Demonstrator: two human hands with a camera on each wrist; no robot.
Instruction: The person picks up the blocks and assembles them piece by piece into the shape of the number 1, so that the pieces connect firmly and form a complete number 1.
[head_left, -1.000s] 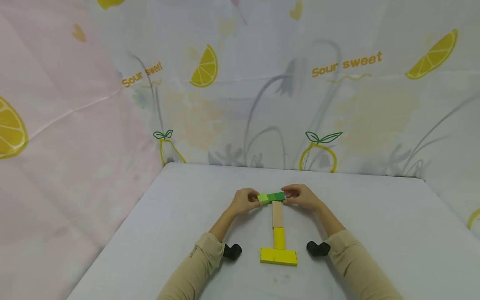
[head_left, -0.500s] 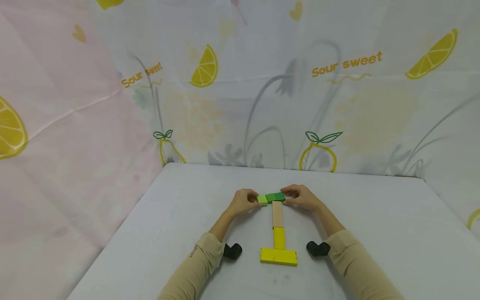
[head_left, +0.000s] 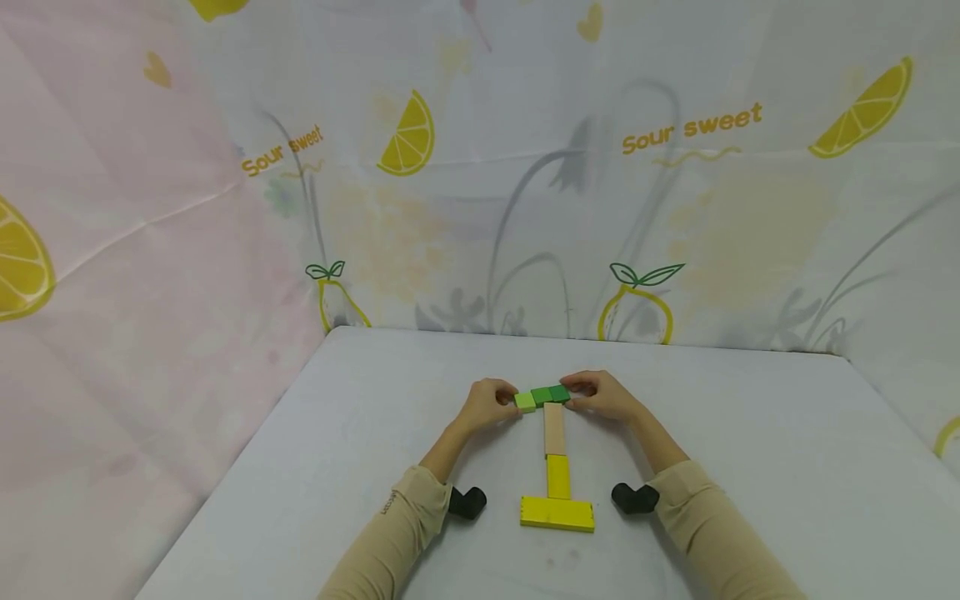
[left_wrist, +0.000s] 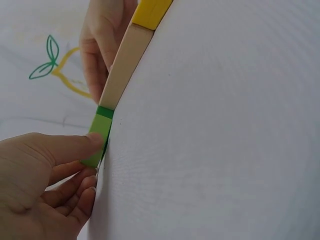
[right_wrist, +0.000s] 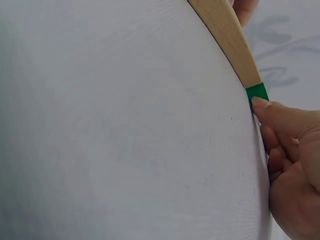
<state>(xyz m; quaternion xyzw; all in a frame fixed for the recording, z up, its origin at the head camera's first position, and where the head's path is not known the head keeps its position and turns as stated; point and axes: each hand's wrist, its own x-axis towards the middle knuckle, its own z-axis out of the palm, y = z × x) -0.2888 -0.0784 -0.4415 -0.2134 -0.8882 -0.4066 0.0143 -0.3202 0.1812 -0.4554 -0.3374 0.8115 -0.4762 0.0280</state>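
Observation:
Three green blocks form a slightly slanted row at the far end of a wooden layout in the head view. At its left end, my left hand (head_left: pixel 483 403) pinches the light green block (head_left: pixel 525 402), thumb on its near face in the left wrist view. A mid-green block (head_left: pixel 542 397) lies between. My right hand (head_left: pixel 606 396) holds the dark green block (head_left: pixel 559 392) at the right end, thumb against it in the right wrist view. A plain wood block (head_left: pixel 553 429) runs from the row towards me, then a yellow block (head_left: pixel 558 477) and a crosswise yellow plank (head_left: pixel 557 513).
Everything lies on a white-covered table (head_left: pixel 315 467). A lemon-printed curtain (head_left: pixel 510 167) hangs behind and at the sides. Black wrist-worn devices (head_left: pixel 468 502) stick out from both beige sleeves (head_left: pixel 397 533), on either side of the yellow blocks.
The light green block has shifted slightly towards me and now sits a little out of line with the other two green ones. Both hands have stayed almost where they were.

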